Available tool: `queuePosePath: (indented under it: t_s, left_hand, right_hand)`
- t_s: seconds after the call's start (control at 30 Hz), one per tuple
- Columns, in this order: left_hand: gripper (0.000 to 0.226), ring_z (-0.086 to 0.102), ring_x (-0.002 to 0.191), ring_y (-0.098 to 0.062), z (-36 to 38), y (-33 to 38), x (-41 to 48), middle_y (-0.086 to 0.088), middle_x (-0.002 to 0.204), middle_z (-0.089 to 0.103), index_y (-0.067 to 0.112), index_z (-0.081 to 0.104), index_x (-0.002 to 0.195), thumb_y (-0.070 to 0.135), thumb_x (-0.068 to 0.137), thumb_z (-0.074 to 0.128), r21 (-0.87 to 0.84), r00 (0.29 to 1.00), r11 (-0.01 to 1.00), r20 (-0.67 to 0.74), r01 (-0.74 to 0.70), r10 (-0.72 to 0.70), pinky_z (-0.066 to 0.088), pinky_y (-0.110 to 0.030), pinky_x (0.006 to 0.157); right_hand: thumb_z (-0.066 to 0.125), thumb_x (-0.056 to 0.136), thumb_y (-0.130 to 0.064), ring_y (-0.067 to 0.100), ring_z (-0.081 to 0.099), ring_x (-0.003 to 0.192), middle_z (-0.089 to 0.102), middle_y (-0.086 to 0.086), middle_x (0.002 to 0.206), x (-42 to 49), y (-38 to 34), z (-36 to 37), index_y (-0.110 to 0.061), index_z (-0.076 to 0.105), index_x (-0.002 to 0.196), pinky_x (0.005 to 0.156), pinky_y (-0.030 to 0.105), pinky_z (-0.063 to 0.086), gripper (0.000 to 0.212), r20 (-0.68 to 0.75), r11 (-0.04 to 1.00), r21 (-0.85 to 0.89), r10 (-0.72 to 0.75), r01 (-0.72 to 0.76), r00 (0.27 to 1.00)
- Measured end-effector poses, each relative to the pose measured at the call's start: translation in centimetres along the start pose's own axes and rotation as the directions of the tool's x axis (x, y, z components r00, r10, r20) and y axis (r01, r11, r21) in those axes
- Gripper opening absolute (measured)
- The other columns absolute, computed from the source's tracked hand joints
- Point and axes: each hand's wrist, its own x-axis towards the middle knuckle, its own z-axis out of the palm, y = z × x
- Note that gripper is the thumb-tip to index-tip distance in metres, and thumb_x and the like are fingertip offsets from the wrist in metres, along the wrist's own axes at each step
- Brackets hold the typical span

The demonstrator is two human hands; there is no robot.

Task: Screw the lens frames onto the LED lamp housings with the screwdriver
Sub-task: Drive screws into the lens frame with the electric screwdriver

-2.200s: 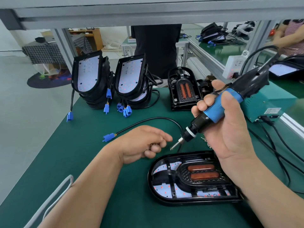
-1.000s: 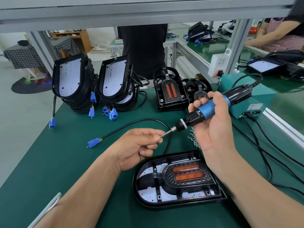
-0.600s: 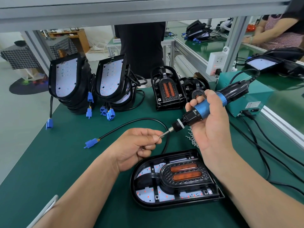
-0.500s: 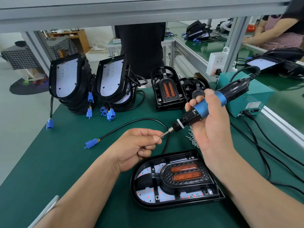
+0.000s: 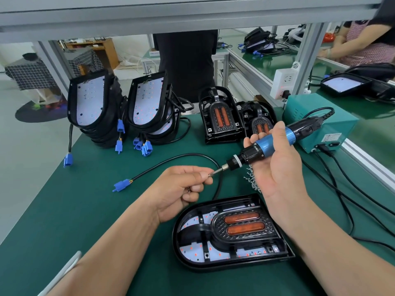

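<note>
At the screwdriver [image 5: 264,145] tip, left hand [image 5: 181,189] still pinches (right hand [image 5: 277,174] steady).

The left hand [image 5: 181,189] is held knuckles up, thumb and forefinger pinching the tip of the screwdriver [image 5: 269,144] and the other fingers curled under. The right hand [image 5: 277,167] grips the screwdriver's barrel, palm toward the camera. Both forearms reach in from below.

Glossy black plastic lamp housing [image 5: 213,266], matt green bench mat [image 5: 85,210], screwdriver [image 5: 267,144] sleeve seemingly satin blue metal.
</note>
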Motion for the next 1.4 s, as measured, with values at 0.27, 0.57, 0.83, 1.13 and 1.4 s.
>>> queuePosePath:
  t_s: [0.27, 0.57, 0.83, 1.13, 1.4]
  left_hand:
    - [0.017, 0.037, 0.056, -0.006, -0.3, 1.2, -0.5, -0.007, 0.079, 0.062, 0.004, 0.073, 0.093, 0.009, 0.103, 0.061, 0.132, 0.998, 0.989, 0.011, 0.061, -0.063, 0.021, -0.014, 0.041]
    - [0.026, 0.027, 0.051, -0.005, -1.2, 2.0, -1.6, 0.0, 0.07, 0.053, 0.019, 0.061, 0.081, 0.027, 0.106, 0.06, 0.394, 0.98, 0.91, 0.086, 0.133, -0.18, 0.017, -0.014, 0.038]
    - [0.055, 0.02, 0.053, -0.011, -0.9, 2.3, -2.6, 0.004, 0.062, 0.032, -0.007, 0.068, 0.098, 0.043, 0.079, 0.082, 0.631, 0.966, 0.774, 0.17, 0.046, -0.196, 0.014, -0.023, 0.045]
    - [0.009, 0.031, 0.052, -0.011, -0.7, 2.4, -3.0, 0.0, 0.064, 0.045, 0.024, 0.084, 0.095, 0.031, 0.088, 0.082, 0.749, 0.979, 0.661, 0.168, -0.048, -0.12, 0.024, -0.022, 0.047]
    - [0.009, 0.031, 0.053, -0.011, -0.3, 2.5, -3.2, 0.01, 0.057, 0.043, 0.028, 0.083, 0.083, 0.026, 0.092, 0.08, 0.756, 0.979, 0.653, 0.161, -0.044, -0.121, 0.024, -0.022, 0.046]
  right_hand:
    - [0.072, 0.102, -0.026, 0.022, 0.064, 0.074, 0.06, 0.007, 0.085, 0.0, -1.1, 0.2, -0.008, 0.057, 0.11, 0.092, 0.048, 0.063, 0.025, 0.061, 0.996, 0.08, 0.034, -0.039, 0.998]
    - [0.059, 0.103, -0.023, 0.015, 0.057, 0.065, 0.057, 0.001, 0.078, -3.3, -2.0, 1.8, -0.01, 0.058, 0.108, 0.073, 0.034, 0.059, 0.014, 0.381, 0.992, -0.045, 0.128, -0.12, 0.916]
    - [0.054, 0.099, -0.02, 0.015, 0.055, 0.067, 0.054, 0.0, 0.079, -5.8, -1.3, 2.3, -0.014, 0.056, 0.114, 0.074, 0.035, 0.056, 0.016, 0.563, 0.969, -0.209, 0.228, -0.131, 0.794]
    - [0.058, 0.091, -0.019, 0.016, 0.053, 0.064, 0.052, 0.001, 0.077, -7.0, -0.8, 2.3, -0.013, 0.056, 0.116, 0.069, 0.035, 0.055, 0.025, 0.666, 0.961, -0.257, 0.252, -0.101, 0.702]
    - [0.058, 0.091, -0.023, 0.016, 0.056, 0.065, 0.054, 0.0, 0.077, -7.1, -0.6, 2.1, -0.012, 0.056, 0.118, 0.071, 0.036, 0.056, 0.03, 0.713, 0.963, -0.255, 0.25, -0.089, 0.655]
